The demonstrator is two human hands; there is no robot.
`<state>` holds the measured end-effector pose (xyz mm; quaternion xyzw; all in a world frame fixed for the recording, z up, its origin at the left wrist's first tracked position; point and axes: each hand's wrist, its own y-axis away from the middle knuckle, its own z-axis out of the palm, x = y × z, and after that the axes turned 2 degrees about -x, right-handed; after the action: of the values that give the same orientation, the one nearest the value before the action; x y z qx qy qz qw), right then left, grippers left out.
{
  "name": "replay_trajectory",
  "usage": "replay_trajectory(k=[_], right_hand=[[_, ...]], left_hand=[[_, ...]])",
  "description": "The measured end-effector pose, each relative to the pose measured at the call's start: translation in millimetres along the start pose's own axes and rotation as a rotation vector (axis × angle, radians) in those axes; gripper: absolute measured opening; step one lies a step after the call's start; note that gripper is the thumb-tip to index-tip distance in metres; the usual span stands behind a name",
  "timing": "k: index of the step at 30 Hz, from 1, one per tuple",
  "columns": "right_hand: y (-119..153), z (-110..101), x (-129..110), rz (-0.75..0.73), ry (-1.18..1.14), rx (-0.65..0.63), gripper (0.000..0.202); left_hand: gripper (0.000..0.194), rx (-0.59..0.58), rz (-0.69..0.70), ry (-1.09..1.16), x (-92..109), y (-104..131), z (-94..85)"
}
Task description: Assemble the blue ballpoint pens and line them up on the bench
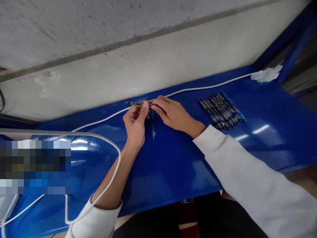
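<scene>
A grey and black pen [135,103] is held almost level above the far part of the blue table. My left hand [135,128] is closed on its barrel, thumb on top, with the dark tip sticking out to the left. At the pen's right end, the fingers of my right hand [175,113] are pinched together; they hide that end. Below the hands, a blue pen [153,127] lies on the table, its upper part partly covered by my fingers. To the right of my right hand, several dark pens [218,110] lie side by side, with a blue pen [234,106] along their right edge.
A white cable [208,88] runs along the back of the blue table [173,165] to a crumpled white bundle [266,74] at the right. Another white cable [120,165] loops over my left forearm. A pale wall [148,72] stands behind; the left area is pixelated.
</scene>
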<state>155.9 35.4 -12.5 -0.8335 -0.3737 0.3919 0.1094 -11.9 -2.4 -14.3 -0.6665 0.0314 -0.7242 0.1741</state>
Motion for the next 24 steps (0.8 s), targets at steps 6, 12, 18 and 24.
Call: replay_trajectory(k=[6, 12, 18, 24], right_hand=[[0.0, 2.0, 1.6, 0.016, -0.036, 0.024, 0.019], [0.3, 3.1, 4.0, 0.008, -0.035, 0.036, 0.013], [0.2, 1.6, 4.4, -0.020, -0.016, 0.011, 0.018], [-0.4, 1.3, 2.5, -0.008, -0.020, 0.005, 0.024]], left_hand=[[0.027, -0.009, -0.008, -0.007, 0.6, 0.0, -0.5], [0.028, -0.010, -0.010, -0.005, 0.2, -0.4, -1.3], [0.031, 0.002, -0.007, 0.004, 0.2, -0.5, -1.5], [0.031, 0.000, -0.012, -0.005, 1.3, -0.2, -0.9]])
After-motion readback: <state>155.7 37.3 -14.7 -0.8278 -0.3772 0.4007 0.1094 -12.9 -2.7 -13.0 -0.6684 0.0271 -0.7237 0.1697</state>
